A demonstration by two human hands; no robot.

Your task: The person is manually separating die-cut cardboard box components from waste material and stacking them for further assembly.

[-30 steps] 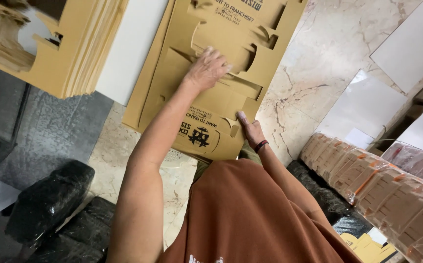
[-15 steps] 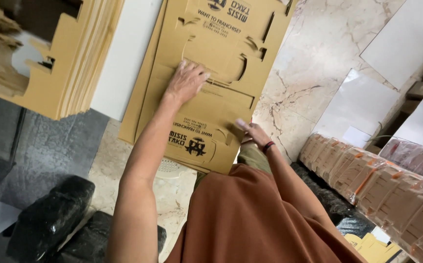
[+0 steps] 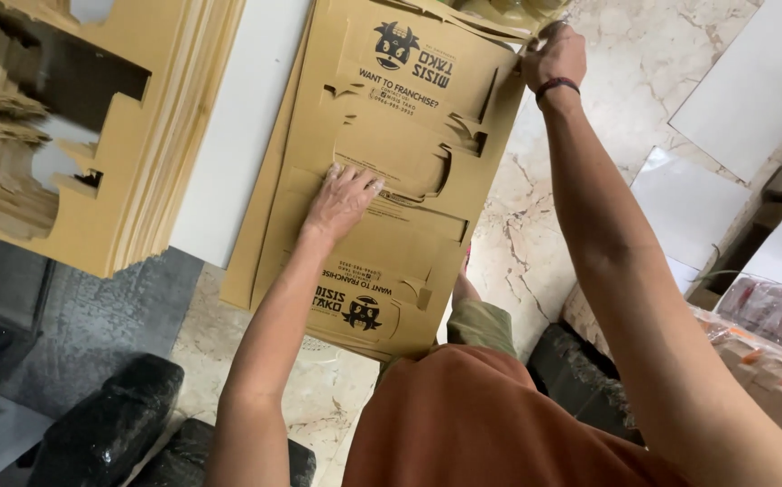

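Head cam: left hand (image 3: 341, 200) lies flat, fingers spread, pressing the middle of the flat die-cut cardboard sheet (image 3: 391, 180) on the marble floor (image 3: 580, 117). Right hand (image 3: 553, 56) is pinched on the sheet's far top corner. Stack of similar cardboard blanks (image 3: 93, 135) sits just left.

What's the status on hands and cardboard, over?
Left hand flat, fingers spread, pressing the die-cut cardboard sheet. Right hand gripping the sheet's far corner. Stack of cardboard blanks off to the left, apart. Nothing between the hands.
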